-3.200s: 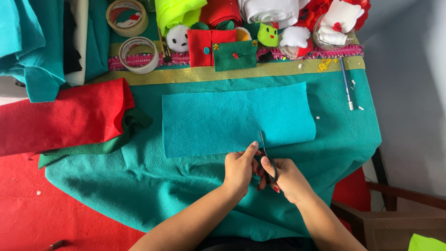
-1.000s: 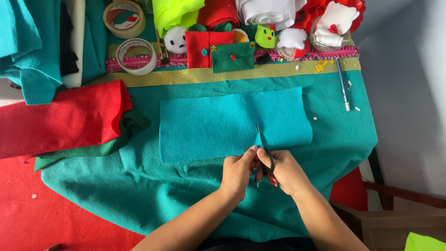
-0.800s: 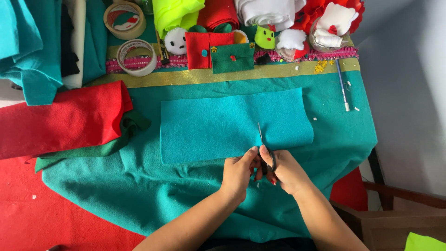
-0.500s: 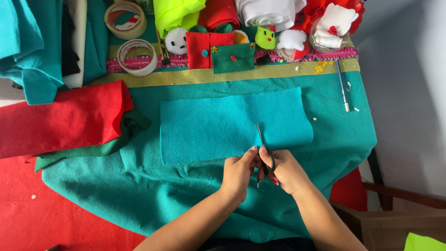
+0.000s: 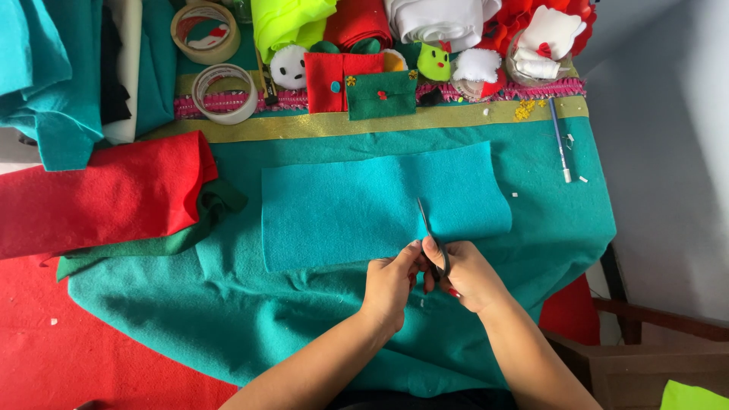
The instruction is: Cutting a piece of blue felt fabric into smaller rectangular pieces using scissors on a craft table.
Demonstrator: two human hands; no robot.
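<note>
Your right hand (image 5: 472, 275) holds the scissors (image 5: 433, 237), fingers closed around the handles. Your left hand (image 5: 391, 281) pinches the near edge of the blue felt sheet (image 5: 357, 205), which lies flat on the green cloth (image 5: 228, 304). The blades reach partway in, so most of the sheet looks uncut.
</note>
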